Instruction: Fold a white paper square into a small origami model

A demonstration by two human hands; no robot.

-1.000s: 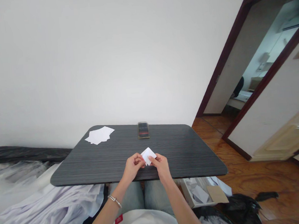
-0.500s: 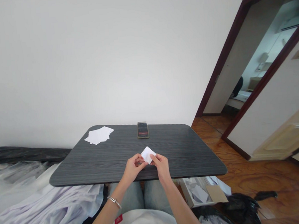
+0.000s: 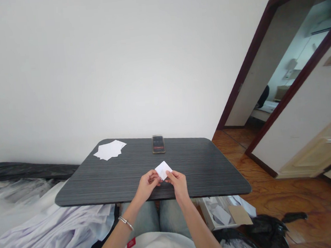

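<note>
A small white square of folded paper (image 3: pixel 163 169) is held just above the near part of the dark table (image 3: pixel 124 181), one corner pointing away from me. My left hand (image 3: pixel 147 183) pinches its left edge between thumb and fingers. On the right side, my right hand (image 3: pixel 176 180) grips it with the thumb lying on top. The fingers beneath the paper are mostly hidden. Farther back on the table lies a phone (image 3: pixel 158 144) with a dark screen, touched by neither hand.
Loose white sheets (image 3: pixel 110 149) lie at the table's back left. Below on the right stand an open box (image 3: pixel 211 216) with papers and a black bag (image 3: pixel 266 231) on the wooden floor. White cloth-like material (image 3: pixel 62 233) is heaped at the left.
The folded paper has turned slightly, its far corner shifting a little right and away. My left thumb has moved up closer to the paper's lower left edge.
</note>
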